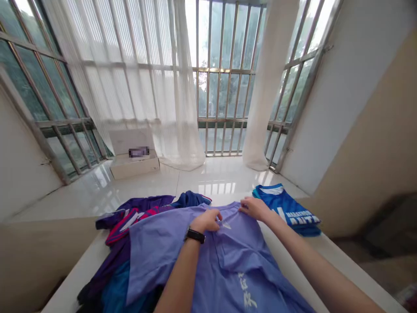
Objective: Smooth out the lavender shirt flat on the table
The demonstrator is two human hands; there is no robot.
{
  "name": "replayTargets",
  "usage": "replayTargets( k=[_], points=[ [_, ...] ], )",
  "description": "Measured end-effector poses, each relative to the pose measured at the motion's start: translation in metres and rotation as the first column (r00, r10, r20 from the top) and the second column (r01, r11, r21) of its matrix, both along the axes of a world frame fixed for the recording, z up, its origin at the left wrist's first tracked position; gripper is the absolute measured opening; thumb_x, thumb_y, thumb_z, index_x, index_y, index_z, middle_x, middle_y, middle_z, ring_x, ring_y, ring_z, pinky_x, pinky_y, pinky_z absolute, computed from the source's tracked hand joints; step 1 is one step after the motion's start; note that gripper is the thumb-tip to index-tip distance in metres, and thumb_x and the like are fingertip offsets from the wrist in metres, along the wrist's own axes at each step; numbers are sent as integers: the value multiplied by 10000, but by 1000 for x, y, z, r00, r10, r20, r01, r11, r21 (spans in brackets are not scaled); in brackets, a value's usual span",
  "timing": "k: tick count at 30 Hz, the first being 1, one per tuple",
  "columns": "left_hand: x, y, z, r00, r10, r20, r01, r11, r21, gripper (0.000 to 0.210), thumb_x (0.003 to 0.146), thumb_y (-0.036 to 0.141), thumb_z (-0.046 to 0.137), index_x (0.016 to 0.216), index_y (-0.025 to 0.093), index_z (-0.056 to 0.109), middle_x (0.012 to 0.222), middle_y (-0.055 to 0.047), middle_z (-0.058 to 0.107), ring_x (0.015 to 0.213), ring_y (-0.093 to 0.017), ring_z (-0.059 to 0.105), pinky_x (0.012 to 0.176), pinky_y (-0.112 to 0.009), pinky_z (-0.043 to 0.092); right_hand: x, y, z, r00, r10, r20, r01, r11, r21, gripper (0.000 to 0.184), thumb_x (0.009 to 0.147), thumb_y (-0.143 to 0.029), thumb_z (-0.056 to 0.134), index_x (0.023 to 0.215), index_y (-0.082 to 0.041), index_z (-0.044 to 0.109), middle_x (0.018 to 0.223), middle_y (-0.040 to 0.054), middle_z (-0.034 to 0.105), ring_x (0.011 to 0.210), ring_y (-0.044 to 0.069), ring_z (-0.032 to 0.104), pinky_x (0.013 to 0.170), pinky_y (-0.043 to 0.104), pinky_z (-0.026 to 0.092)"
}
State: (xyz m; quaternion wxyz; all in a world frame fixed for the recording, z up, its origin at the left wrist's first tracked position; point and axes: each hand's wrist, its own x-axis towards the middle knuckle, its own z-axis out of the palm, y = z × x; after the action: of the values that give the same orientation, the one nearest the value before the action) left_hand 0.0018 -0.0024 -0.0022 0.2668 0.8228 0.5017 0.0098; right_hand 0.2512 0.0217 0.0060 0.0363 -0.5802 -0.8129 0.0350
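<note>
A lavender T-shirt (176, 234) with white lettering lies spread out before me, its neckline at the far side. My left hand (206, 221), with a black band on the wrist, pinches the fabric just below the collar. At the right shoulder near the collar, my right hand (256, 208) grips the cloth between thumb and fingers. Under the shirt's left part lies a pile of dark clothes (146, 203), purple, red-striped and blue. Beyond my right forearm sits a folded blue shirt (283, 204) with white print.
A white ledge (221, 169) runs below the barred window (224, 78). White curtains (130, 78) hang over parts of it. An open white box (135, 165) stands on the ledge at the left. Walls close in on both sides.
</note>
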Motion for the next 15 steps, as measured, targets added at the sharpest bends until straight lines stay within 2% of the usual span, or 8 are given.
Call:
replayTargets(
  k=[3,6,7,9,11,15],
  points=[
    [5,-3,-2,999,28,-15,-28,999,39,402,733,159,628,1130,211,658,1109,-64,718,985,-212,671,783,-245,515,-7,-13,-6,998,-25,-53,26,999,28,240,915,-389,547,1025,-222,679,1084,87,668,896,198,669,766,269,474],
    [14,-7,-4,996,81,-19,-79,991,110,279,845,292,559,1077,195,677,1096,-102,722,1030,-261,660,850,-324,511,-1,-44,-5,978,-65,-197,82,993,82,339,940,-406,474,1199,-220,589,1223,97,621,863,165,665,788,275,496],
    [18,-8,-5,995,100,-19,-97,986,135,277,869,330,534,1056,189,682,1083,-115,722,1028,-276,659,854,-349,511,6,-61,-5,959,-85,-270,112,990,87,335,941,-417,458,1178,-222,593,1187,90,641,824,162,664,769,281,504],
    [26,-9,-8,992,128,-9,-124,973,194,296,901,364,493,1038,181,683,1077,-131,714,1035,-293,650,865,-379,504,26,-103,-6,905,-142,-401,178,983,54,319,933,-476,444,1012,-239,643,936,49,702,744,182,659,689,288,508],
    [34,-11,-13,991,135,16,-134,955,265,318,927,365,456,1073,176,665,1121,-136,688,1085,-295,618,910,-393,482,52,-153,-12,873,-236,-427,254,967,-15,364,920,-539,444,868,-256,667,755,21,697,686,192,652,646,286,501],
    [51,-16,-26,995,71,68,-91,928,362,366,957,399,419,1195,190,604,1234,-117,625,1175,-274,547,987,-384,433,93,-245,-36,807,-324,-494,272,946,-175,369,850,-587,528,785,-276,716,704,17,717,636,191,668,578,249,524]
  ],
)
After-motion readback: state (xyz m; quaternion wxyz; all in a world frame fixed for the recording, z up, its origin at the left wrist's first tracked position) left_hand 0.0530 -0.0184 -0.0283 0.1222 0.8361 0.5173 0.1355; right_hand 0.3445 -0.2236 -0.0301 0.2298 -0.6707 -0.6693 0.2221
